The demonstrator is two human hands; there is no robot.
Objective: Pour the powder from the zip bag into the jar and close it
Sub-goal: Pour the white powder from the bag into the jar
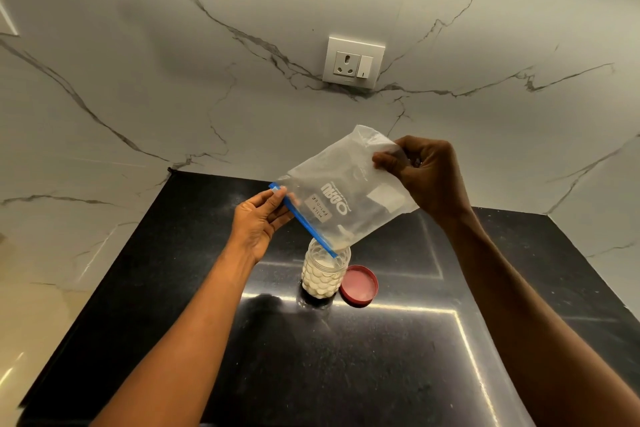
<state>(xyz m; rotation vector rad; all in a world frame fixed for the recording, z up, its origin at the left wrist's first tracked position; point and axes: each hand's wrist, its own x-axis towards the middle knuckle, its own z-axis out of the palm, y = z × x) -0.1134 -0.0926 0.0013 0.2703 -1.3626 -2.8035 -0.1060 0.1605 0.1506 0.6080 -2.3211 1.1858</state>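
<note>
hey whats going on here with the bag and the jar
A person is tipping a clear zip bag over an open plastic jar on a black counter. The right hand pinches the bag's raised bottom corner, and the left hand holds the end of its blue zip strip, whose lower end sits at the jar's mouth. The jar already holds white powder and the bag looks nearly empty. The red lid lies on the counter beside the jar, not yet on.
</note>
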